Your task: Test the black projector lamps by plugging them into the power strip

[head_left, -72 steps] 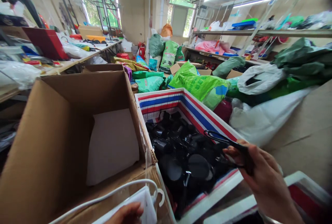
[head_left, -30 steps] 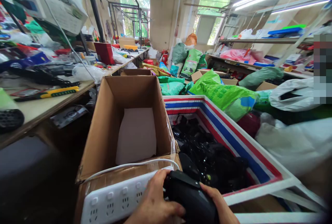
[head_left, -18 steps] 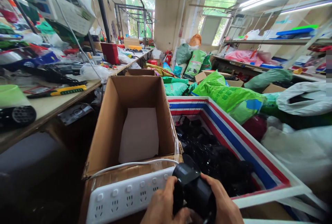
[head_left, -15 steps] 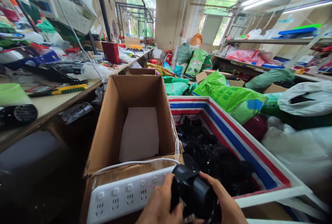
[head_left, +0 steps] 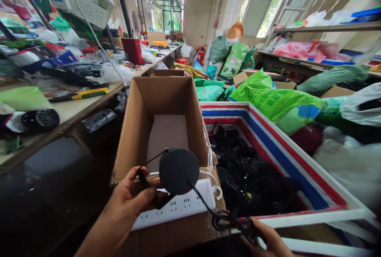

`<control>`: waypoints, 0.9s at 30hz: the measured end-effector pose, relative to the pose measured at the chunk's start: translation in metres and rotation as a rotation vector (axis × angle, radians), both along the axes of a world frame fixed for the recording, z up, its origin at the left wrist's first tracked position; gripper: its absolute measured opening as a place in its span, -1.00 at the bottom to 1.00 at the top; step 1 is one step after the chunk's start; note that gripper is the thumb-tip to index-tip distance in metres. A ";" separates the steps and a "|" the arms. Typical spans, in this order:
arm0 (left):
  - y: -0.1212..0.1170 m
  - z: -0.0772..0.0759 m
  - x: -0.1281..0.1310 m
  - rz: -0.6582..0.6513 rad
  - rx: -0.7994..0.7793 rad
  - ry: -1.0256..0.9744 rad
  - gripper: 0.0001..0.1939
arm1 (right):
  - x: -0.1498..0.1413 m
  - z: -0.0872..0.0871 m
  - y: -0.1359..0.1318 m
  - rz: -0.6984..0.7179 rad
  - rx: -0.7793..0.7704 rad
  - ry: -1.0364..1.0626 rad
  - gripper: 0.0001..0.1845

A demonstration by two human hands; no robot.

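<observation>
My left hand (head_left: 127, 201) is closed on a black device with a round, flat disc (head_left: 179, 171), held above the white power strip (head_left: 186, 207). A thin black strand runs from the disc's top edge back to my left fingers. From the disc's lower side a black cable (head_left: 224, 221) leads to a coiled bundle, and my right hand (head_left: 270, 239) grips that bundle at the lower right. The rest of the device is partly hidden behind my left fingers. Behind it stands an open cardboard box (head_left: 127, 145) with a pale sheet inside.
To the right, a bin with a striped lining (head_left: 276, 138) holds many black items (head_left: 256, 173). A cluttered workbench (head_left: 71, 118) with a yellow-black cutter (head_left: 89, 93) runs along the left. Green bags (head_left: 276, 94) and a white sack (head_left: 351, 169) lie beyond the bin.
The black device has moved left and up and turned so its round disc shows. My right hand has left its body and now grips the cable lower right. The view has shifted slightly.
</observation>
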State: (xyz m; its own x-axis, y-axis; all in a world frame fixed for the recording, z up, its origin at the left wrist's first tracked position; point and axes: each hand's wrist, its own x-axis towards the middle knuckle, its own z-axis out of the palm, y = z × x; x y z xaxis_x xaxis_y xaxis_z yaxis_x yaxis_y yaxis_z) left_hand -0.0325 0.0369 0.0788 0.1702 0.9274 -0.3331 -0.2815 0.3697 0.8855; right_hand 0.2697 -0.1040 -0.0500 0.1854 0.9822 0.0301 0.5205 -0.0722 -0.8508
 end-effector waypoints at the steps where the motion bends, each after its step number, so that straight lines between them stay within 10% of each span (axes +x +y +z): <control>1: 0.000 0.001 -0.001 0.013 0.005 0.001 -0.42 | -0.003 -0.003 0.001 0.008 0.020 -0.006 -0.84; 12: 0.000 -0.014 -0.020 0.055 0.017 -0.100 -0.53 | -0.037 0.029 0.046 0.034 0.234 0.026 -0.79; 27: 0.006 -0.061 -0.041 0.058 -0.077 -0.134 -0.59 | -0.068 0.009 0.066 0.077 0.428 -0.363 -0.89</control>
State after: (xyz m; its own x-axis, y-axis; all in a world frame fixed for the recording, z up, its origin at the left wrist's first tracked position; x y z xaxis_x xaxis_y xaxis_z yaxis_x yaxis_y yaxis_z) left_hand -0.0732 0.0427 0.0176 0.1652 0.9096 -0.3813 -0.4180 0.4147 0.8082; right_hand 0.2021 -0.0375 -0.0413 0.0174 0.8787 0.4770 0.7755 0.2893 -0.5611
